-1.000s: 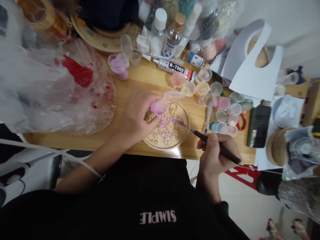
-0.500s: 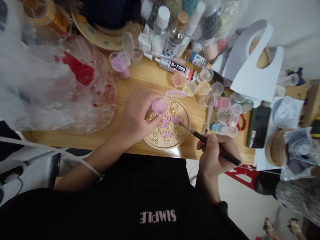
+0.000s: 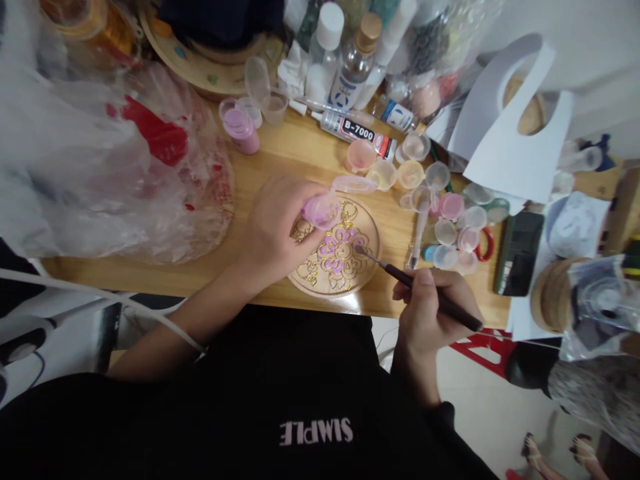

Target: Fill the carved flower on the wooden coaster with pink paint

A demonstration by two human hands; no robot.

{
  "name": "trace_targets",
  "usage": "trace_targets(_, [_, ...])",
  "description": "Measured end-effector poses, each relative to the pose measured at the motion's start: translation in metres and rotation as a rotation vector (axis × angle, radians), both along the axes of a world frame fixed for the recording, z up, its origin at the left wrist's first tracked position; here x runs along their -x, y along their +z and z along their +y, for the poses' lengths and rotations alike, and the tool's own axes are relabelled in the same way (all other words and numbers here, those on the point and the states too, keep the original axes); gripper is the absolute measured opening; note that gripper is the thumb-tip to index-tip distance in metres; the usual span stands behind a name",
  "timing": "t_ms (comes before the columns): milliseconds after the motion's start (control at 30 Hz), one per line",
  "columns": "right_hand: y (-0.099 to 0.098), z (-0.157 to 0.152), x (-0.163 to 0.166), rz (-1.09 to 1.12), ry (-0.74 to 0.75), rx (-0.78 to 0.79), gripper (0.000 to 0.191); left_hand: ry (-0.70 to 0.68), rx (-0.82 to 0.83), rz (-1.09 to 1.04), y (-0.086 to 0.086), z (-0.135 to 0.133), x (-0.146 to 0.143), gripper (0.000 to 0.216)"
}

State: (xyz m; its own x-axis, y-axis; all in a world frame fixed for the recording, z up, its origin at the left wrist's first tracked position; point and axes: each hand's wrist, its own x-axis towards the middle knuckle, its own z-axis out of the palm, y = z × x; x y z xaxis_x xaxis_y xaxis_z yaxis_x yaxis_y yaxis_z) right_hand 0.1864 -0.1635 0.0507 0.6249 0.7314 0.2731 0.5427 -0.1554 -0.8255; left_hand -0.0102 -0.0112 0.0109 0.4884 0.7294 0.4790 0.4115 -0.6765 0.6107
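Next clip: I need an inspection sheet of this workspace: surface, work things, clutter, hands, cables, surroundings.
Surface: wooden table, crowded along its far side.
Work things: round wooden plaque with gold outlines, some petals purple; open cup; dark-handled tool.
Clutter: plastic bag on the left; bottles, glue tube and small containers beyond and right.
Hands: left hand holds the cup over the plaque; right hand grips the tool, tip at the plaque.
Cables: white cable at lower left.
Surroundings: pale floor, another person's feet.

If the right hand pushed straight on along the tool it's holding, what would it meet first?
Probably the wooden disc: the tool tip is over or touching it; depth is unclear. Beyond, the line runs close to the left hand and its purple cup.
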Motion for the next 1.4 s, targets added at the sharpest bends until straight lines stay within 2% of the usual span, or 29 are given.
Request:
trace_targets(133, [-0.0001,0.0008,-0.0002,-0.010,0.004,-0.022,0.026,0.042,0.107,0.103,0.0039,-0.0020,-0.0004,0.034])
trace_targets(367, [-0.0013,0.0030,0.0004,-0.025,-0.018,-0.069,0.025,0.006,-0.089,-0.011,-0.0006,-0.0003,-0.0017,0.034])
trace_targets(500, [-0.0026,0.0010,-0.0002,-0.026,-0.027,-0.009,0.027,0.011,-0.026,0.033,0.0014,-0.0005,-0.0003,0.031])
trace_targets(633, [-0.0041,-0.0022,-0.0023,-0.029,-0.007,-0.021,0.026,0.010,0.009,0.048,0.0042,-0.0012,-0.0002,0.027])
trace_targets(833, [-0.0021,-0.0024,-0.0026,-0.040,-0.003,0.004,0.028,0.051,0.091,0.126,0.0046,-0.0015,-0.0018,0.032])
trace_targets(1067, [-0.0024,0.0018,0.0003,-0.018,-0.050,-0.065,0.024,0.023,0.089,0.102,0.0041,-0.0018,-0.0003,0.031])
trace_targets(1267, [-0.0021,0.0005,-0.0007,-0.039,-0.041,0.022,0.032,0.005,-0.029,0.035,0.0041,-0.0001,-0.0010,0.028])
trace_targets(1400, [-0.0022,0.0004,-0.0012,-0.040,-0.041,0.017,0.031,0.034,0.023,0.087,0.0043,-0.0007,-0.0012,0.027])
